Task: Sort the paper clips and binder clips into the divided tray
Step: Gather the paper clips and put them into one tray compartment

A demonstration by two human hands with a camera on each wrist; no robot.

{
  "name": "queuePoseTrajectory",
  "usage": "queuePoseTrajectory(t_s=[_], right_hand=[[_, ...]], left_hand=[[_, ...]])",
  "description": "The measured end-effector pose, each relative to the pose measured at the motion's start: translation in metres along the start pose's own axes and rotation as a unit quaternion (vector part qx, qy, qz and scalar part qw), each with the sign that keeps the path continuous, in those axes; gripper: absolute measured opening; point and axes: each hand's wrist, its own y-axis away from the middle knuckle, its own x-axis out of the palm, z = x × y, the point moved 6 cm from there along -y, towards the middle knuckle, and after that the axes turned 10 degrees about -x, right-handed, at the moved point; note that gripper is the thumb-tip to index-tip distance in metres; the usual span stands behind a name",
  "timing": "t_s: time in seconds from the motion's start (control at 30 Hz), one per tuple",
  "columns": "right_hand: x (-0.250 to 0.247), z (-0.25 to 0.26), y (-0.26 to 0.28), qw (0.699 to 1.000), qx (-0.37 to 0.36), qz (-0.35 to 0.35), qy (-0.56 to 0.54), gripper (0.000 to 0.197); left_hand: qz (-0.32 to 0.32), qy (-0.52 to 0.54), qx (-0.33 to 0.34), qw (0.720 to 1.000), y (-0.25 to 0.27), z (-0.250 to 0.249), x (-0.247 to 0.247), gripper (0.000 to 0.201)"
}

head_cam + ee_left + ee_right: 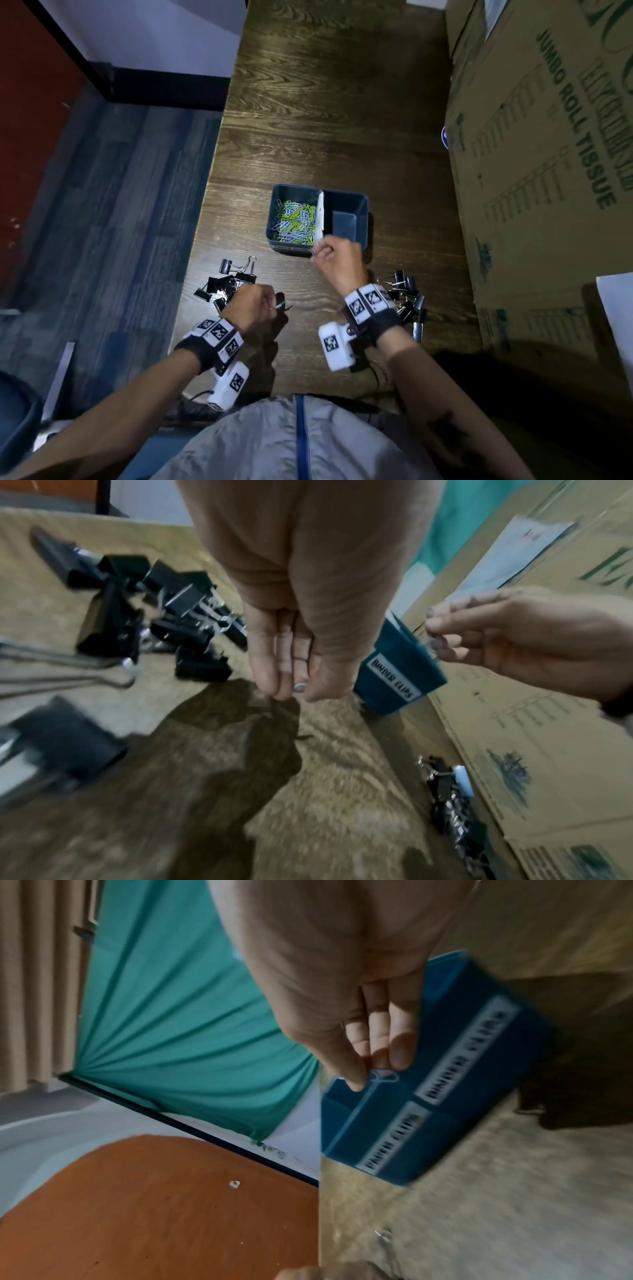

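The dark blue divided tray (346, 194) stands mid-table; its left compartment holds several green and silvery paper clips (294, 219), and the right one looks bare. My right hand (317, 253) hovers at the tray's near edge by the divider and pinches a paper clip (383, 1076) between thumb and fingers (397, 1053). Nearer to me, my left hand (275, 305) is low over the table with curled fingers pinching a small paper clip (283, 306). In the left wrist view the fingertips (277, 685) are pressed together, and the tray (397, 674) shows a "BINDER CLIPS" label.
A pile of black binder clips (229, 281) lies left of my left hand, another pile (404, 298) right of my right wrist. A large cardboard box (541, 154) walls the table's right side. A loose paper clip (385, 1237) lies on the table. The table's left edge (202, 240) drops to the floor.
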Motion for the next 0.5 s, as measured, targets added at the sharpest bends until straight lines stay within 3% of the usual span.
queuePoseTrajectory(t_s=[0.2, 0.37, 0.5], right_hand=[[-0.009, 0.026, -0.047, 0.998, -0.028, -0.052, 0.015, 0.013], [-0.024, 0.016, -0.015, 0.987, -0.092, -0.131, 0.030, 0.006], [-0.037, -0.029, 0.019, 0.985, -0.081, -0.136, 0.071, 0.008]], left_hand=[[-0.104, 0.037, 0.085, 0.990, -0.005, -0.057, -0.060, 0.020], [-0.174, 0.071, 0.120, 0.975, -0.028, -0.101, -0.098, 0.009], [-0.184, 0.065, 0.141, 0.971, -0.038, -0.101, -0.096, 0.012]])
